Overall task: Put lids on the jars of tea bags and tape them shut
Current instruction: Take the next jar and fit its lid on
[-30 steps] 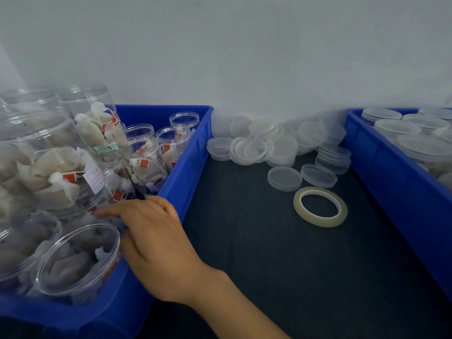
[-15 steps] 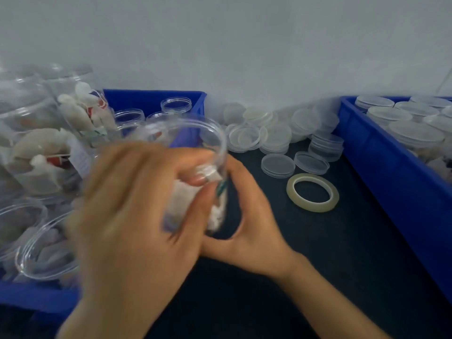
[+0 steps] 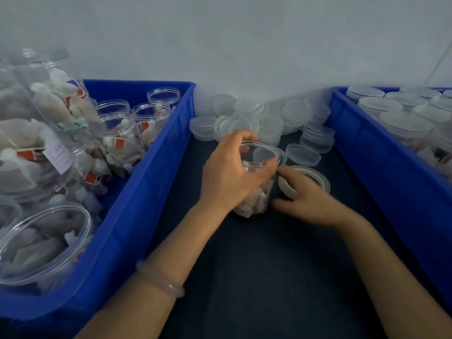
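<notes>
Leftward, the left bin (image 3: 146,204) of open jars edges a dark surface (image 3: 269,265). In the clear lane between the bins, the left hand (image 3: 230,177) wraps its fingers round a lidless jar (image 3: 263,155) of tea bags that stands upright, mouth up. Just beside it, the right hand (image 3: 308,204) grips the tape roll (image 3: 324,182). Loose lids (image 3: 271,123) crowd the pale back wall, and the right bin (image 3: 391,172) closes that side.

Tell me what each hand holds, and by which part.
Left hand grips the open jar around its neck. Right hand lies on the near edge of the tape roll; a grip cannot be told.
</notes>
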Available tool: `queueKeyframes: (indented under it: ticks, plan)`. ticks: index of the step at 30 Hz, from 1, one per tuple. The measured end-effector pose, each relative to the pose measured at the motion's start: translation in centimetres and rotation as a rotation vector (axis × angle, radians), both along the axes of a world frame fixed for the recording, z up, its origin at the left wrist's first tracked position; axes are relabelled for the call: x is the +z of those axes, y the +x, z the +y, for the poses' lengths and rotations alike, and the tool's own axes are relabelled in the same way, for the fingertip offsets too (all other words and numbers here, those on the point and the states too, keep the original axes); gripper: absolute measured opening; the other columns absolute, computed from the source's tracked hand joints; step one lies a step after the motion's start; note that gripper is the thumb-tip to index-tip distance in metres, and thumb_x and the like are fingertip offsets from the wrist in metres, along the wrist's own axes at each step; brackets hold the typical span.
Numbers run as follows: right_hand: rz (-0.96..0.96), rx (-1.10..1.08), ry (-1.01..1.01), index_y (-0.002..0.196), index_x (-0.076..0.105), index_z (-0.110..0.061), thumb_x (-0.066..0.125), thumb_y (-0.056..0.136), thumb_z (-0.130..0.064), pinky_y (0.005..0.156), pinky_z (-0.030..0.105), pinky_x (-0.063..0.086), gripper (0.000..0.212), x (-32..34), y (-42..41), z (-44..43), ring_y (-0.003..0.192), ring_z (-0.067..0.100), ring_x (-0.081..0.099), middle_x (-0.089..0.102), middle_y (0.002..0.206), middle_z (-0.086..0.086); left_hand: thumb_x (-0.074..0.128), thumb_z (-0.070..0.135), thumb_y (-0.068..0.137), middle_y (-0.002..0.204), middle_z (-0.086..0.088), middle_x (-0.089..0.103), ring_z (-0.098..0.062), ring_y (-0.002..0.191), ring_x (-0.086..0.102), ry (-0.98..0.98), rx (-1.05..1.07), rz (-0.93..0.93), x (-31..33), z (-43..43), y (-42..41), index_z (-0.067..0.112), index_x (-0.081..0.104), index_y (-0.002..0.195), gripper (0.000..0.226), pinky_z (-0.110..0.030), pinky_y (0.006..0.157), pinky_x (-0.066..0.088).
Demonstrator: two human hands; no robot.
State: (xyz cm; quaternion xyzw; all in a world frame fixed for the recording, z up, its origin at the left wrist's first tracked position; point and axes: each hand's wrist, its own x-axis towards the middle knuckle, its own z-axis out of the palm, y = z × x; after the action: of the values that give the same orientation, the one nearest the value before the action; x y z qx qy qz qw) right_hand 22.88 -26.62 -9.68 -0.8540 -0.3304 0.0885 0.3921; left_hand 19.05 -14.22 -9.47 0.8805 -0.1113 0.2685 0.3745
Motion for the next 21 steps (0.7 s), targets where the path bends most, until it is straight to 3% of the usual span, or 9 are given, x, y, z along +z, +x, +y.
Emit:
queueKeyframes:
  ticks: [1, 2, 4, 7, 11, 14, 16, 18, 21]
  plan:
    - [-0.055, -0.058, 0.008, 0.13, 0.044, -0.044, 0.07, 0.083, 0.001, 0.094, 0.007, 0.042, 0.07, 0.1, 0.6, -0.4, 0.106, -0.023, 0.049, 0.048, 0.12, -0.034, 0.067, 0.063, 0.073, 0.122, 0.014, 0.061, -0.005, 0.11, 0.062, -0.113, -0.023, 0.017, 0.4, 2.8, -1.3, 0.027, 0.055, 0.119, 0.06, -0.039, 0.083, 0.057]
    - [-0.124, -0.15, 0.053, 0.127, 0.049, -0.043, 0.065, 0.084, 0.005, 0.092, 0.005, 0.041, 0.067, 0.1, 1.3, -0.6, 0.107, -0.019, 0.05, 0.05, 0.122, -0.031, 0.068, 0.062, 0.072, 0.123, 0.014, 0.06, -0.005, 0.112, 0.061, -0.207, 0.145, -0.026, 1.1, 4.5, -1.4, 0.027, 0.054, 0.12, 0.062, -0.04, 0.084, 0.057]
    - [-0.288, -0.305, 0.036, 0.136, 0.054, -0.029, 0.061, 0.087, 0.005, 0.106, 0.016, 0.036, 0.061, -0.2, 3.2, -0.2, 0.128, -0.001, 0.047, 0.054, 0.137, -0.013, 0.07, 0.06, 0.071, 0.125, 0.016, 0.058, -0.006, 0.114, 0.061, -0.256, 0.168, -0.063, -0.2, 5.5, -1.8, 0.026, 0.051, 0.125, 0.066, -0.039, 0.087, 0.056]
    - [-0.335, -0.271, -0.264, 0.153, 0.039, -0.017, 0.06, 0.098, -0.02, 0.123, 0.045, 0.02, 0.059, -1.1, 5.5, 1.5, 0.149, 0.021, 0.03, 0.038, 0.159, 0.003, 0.074, 0.054, 0.072, 0.131, 0.014, 0.056, -0.009, 0.117, 0.06, -0.352, 0.086, -0.046, 0.1, 3.8, -1.5, 0.02, 0.046, 0.132, 0.075, -0.038, 0.094, 0.054]
    - [-0.355, -0.252, -0.479, 0.155, 0.034, -0.021, 0.046, 0.103, -0.039, 0.122, 0.048, 0.019, 0.057, -2.8, 5.5, 2.9, 0.151, 0.02, 0.024, 0.031, 0.163, 0.002, 0.074, 0.054, 0.072, 0.135, 0.015, 0.054, -0.008, 0.124, 0.057, -0.4, 0.038, -0.042, -0.8, 4.9, -1.3, 0.019, 0.045, 0.135, 0.078, -0.038, 0.102, 0.05]
    - [-0.43, -0.313, -0.423, 0.145, 0.052, -0.02, 0.05, 0.102, -0.034, 0.114, 0.044, 0.034, 0.045, -2.9, 4.7, 3.0, 0.139, 0.022, 0.043, 0.05, 0.15, 0.002, 0.073, 0.055, 0.071, 0.134, 0.014, 0.054, -0.008, 0.123, 0.057, -0.398, 0.035, -0.051, -0.5, 4.4, -1.4, 0.019, 0.046, 0.134, 0.078, -0.037, 0.102, 0.05]
    - [-0.506, -0.379, -0.36, 0.119, 0.069, -0.016, 0.058, 0.097, -0.03, 0.105, 0.043, 0.041, 0.028, -2.7, 4.4, 3.0, 0.116, 0.026, 0.06, 0.069, 0.122, 0.005, 0.073, 0.056, 0.071, 0.134, 0.012, 0.055, -0.009, 0.123, 0.057, -0.409, 0.032, -0.053, -0.7, 4.6, -1.2, 0.018, 0.046, 0.133, 0.078, -0.037, 0.101, 0.05]
    - [-0.57, -0.412, -0.349, 0.097, 0.074, -0.016, 0.064, 0.093, -0.031, 0.102, 0.044, 0.041, 0.018, -2.6, 4.2, 3.0, 0.101, 0.029, 0.064, 0.072, 0.101, 0.006, 0.073, 0.057, 0.071, 0.135, 0.011, 0.054, -0.01, 0.123, 0.057, -0.403, 0.029, -0.053, -0.5, 4.5, -1.3, 0.018, 0.046, 0.133, 0.078, -0.038, 0.101, 0.051]
    - [-0.525, -0.429, -0.349, 0.11, 0.073, -0.015, 0.061, 0.091, -0.043, 0.097, 0.041, 0.043, 0.035, -2.2, 4.5, 3.1, 0.113, 0.029, 0.057, 0.064, 0.12, 0.01, 0.074, 0.055, 0.072, 0.136, 0.011, 0.054, -0.01, 0.124, 0.057, -0.409, 0.025, -0.048, -0.8, 4.5, -1.2, 0.019, 0.046, 0.133, 0.076, -0.039, 0.101, 0.051]
